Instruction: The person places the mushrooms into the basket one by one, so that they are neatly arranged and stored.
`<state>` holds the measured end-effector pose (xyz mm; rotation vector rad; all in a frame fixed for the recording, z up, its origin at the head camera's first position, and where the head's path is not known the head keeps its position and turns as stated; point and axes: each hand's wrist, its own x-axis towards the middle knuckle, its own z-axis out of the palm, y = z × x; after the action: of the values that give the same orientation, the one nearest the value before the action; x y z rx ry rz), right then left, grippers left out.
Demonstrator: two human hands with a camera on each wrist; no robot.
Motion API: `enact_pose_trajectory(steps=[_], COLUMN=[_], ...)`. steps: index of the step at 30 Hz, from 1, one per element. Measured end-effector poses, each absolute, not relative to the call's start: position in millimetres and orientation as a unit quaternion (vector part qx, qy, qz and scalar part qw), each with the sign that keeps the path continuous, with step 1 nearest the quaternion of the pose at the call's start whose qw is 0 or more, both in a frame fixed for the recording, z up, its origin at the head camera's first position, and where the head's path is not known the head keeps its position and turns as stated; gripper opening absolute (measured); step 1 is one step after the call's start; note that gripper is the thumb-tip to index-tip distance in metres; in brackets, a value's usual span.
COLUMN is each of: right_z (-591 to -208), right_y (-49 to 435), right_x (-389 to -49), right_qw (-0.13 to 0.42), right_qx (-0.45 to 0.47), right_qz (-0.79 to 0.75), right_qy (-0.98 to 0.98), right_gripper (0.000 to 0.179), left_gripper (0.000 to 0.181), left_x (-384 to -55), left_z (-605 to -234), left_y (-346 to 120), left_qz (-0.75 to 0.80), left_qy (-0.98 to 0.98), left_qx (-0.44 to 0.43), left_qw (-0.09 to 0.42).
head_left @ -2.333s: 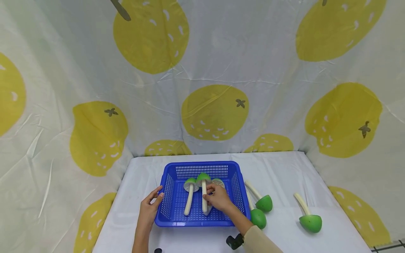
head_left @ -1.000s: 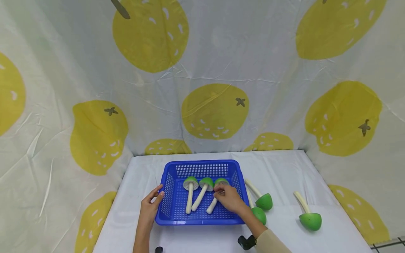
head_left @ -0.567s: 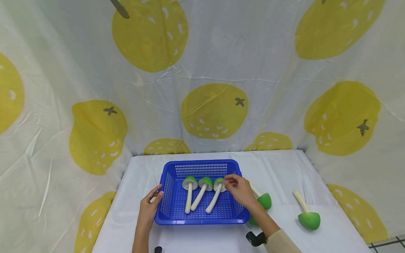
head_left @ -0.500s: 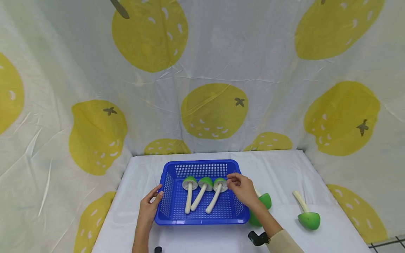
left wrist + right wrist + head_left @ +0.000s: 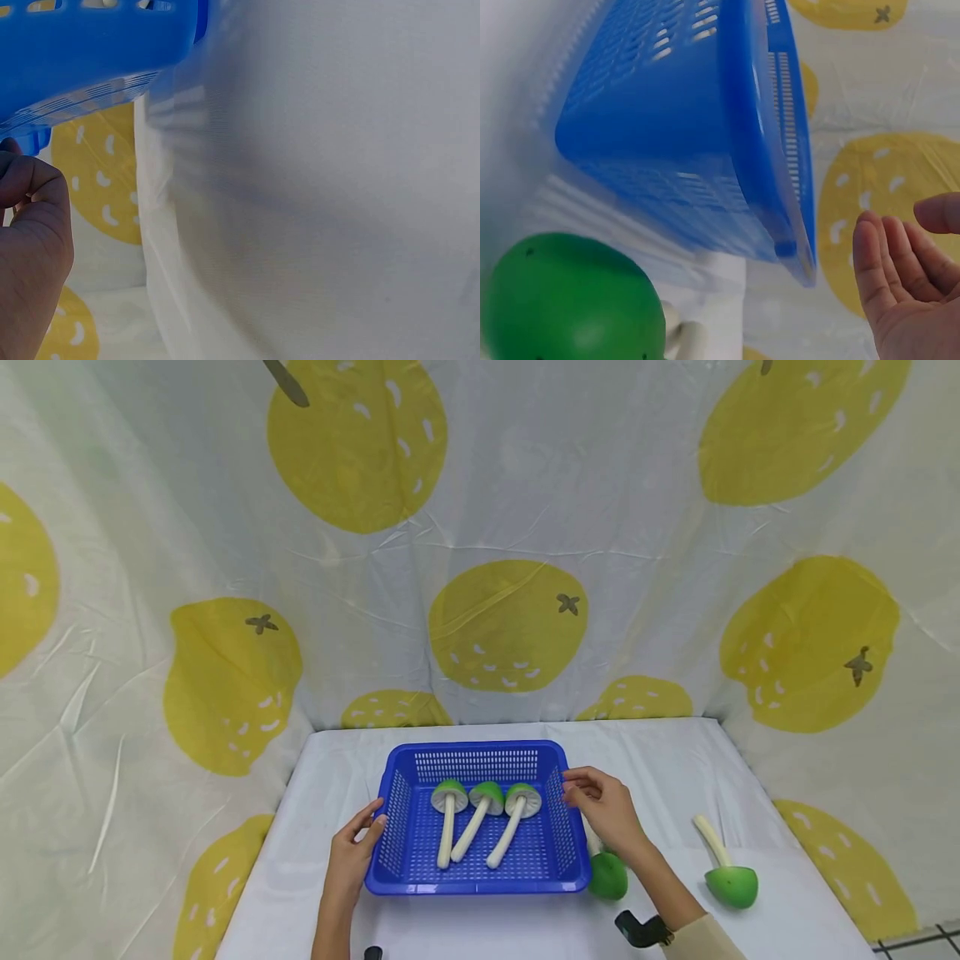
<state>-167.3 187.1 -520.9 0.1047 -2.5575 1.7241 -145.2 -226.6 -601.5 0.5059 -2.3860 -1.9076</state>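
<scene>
Three toy mushrooms lie side by side in the blue plastic basket (image 5: 472,887): a left mushroom (image 5: 447,827), a middle mushroom (image 5: 471,835) and a right mushroom (image 5: 506,839), green caps toward the back, pale stems toward the front. My left hand (image 5: 351,860) holds the basket's left rim, with its thumb over the edge. Just above the right rim hovers my right hand (image 5: 607,814), empty; in the right wrist view its thumb stands apart from the relaxed fingers (image 5: 870,262). Below it, a green-capped mushroom (image 5: 609,877) lies against the basket's right side, its stem partly hidden.
Farther right on the white-covered table (image 5: 652,752) lies another mushroom (image 5: 731,887), stem pointing back. A lemon-print cloth (image 5: 510,627) hangs behind and at both sides. A black wrist device (image 5: 642,931) sits at my right sleeve.
My right hand shifted the middle mushroom's stem leftward, then handled the right one and let go. It has since moved right, past the rim, covering a mushroom outside. My left hand has stayed put.
</scene>
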Motion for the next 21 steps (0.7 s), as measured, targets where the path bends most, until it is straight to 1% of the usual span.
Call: enact_pose_trajectory(steps=[9,15,21], right_z=[-521.1,-519.6,-519.3], right_y=[214.8,234.2,253.5], right_x=[-168.1,-165.3,-167.0], right_qw=[0.059,0.072,0.088], right_qx=[0.024,0.025,0.008], right_qz=[0.511,0.503,0.486], right_qy=[-0.857,-0.861,-0.87], right_gripper=[0.019,0.02,0.022], left_gripper=[0.054,0.052,0.054], left_x=[-143.9,-143.1,-143.4], left_z=[-600.1,-599.9,-600.2], left_y=[-226.0,-225.3,-226.0], left_qz=[-0.611,-0.612,-0.615], left_qy=[-0.774,-0.772,-0.771], left_qx=[0.164,0.168,0.163], left_qw=[0.022,0.022,0.021])
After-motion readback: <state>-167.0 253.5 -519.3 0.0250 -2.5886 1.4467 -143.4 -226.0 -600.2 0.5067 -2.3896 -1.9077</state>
